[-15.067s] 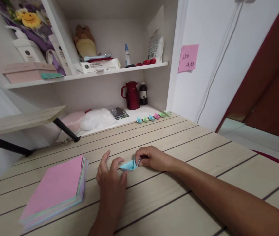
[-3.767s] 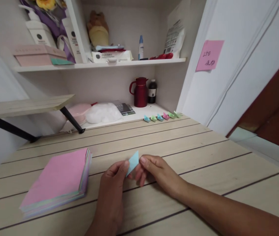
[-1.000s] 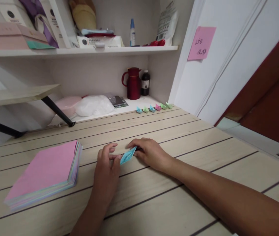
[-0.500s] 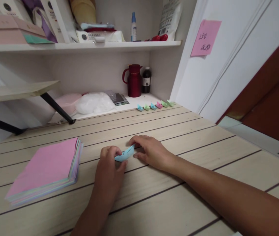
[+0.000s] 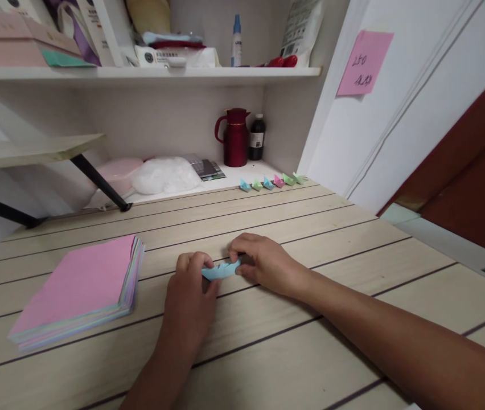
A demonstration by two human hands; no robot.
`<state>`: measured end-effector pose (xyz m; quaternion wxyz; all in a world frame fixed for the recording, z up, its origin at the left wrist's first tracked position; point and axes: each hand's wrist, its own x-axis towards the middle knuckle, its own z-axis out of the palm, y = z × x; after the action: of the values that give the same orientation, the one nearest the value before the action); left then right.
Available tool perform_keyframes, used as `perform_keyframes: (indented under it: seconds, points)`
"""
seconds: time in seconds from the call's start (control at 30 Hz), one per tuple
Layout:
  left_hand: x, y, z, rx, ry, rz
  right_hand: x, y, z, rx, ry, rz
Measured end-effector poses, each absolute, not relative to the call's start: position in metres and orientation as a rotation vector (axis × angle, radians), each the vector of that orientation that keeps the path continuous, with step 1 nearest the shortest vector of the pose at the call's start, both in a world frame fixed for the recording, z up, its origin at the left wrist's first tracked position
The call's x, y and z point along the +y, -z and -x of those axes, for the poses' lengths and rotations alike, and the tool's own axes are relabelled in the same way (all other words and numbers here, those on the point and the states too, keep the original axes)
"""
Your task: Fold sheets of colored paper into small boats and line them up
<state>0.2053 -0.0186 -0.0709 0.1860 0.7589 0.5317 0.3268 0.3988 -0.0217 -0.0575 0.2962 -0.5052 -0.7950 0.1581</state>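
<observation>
A small piece of folded blue paper (image 5: 222, 270), long and narrow, lies level between my two hands just above the wooden tabletop. My left hand (image 5: 191, 285) pinches its left end between thumb and fingers. At the other end, my right hand (image 5: 263, 262) has its thumb and forefinger closed on the tip. Fingertips cover both ends of the paper. Along the back edge of the table stands a row of several small folded paper boats (image 5: 268, 183) in blue, green and pink.
A stack of coloured paper (image 5: 75, 285), pink on top, lies left of my hands. Behind the table are a red thermos jug (image 5: 236, 139), a dark bottle (image 5: 257, 139) and a white plastic bag (image 5: 165, 175). A small raised shelf (image 5: 33, 152) on black legs stands back left.
My right hand's thumb and forefinger have closed on the paper's right end, which they stood around before. The paper has turned from slanting to nearly level.
</observation>
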Motion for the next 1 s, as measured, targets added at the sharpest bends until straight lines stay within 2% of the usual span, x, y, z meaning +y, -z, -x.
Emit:
perform_keyframes:
  seconds: [0.43, 0.8, 1.0]
  points:
    - [-0.018, 0.072, -0.203, 1.457, -0.852, -2.164, -0.028, 0.062, -0.397, -2.129, -0.486, 1.232]
    - [-0.021, 0.066, -0.2, 1.613, -0.696, -2.166, -0.026, 0.051, -0.397, -2.14, -0.341, 1.489]
    - [-0.023, 0.063, -0.201, 1.633, -0.609, -2.234, -0.027, 0.055, -0.395, -2.149, -0.346, 1.45]
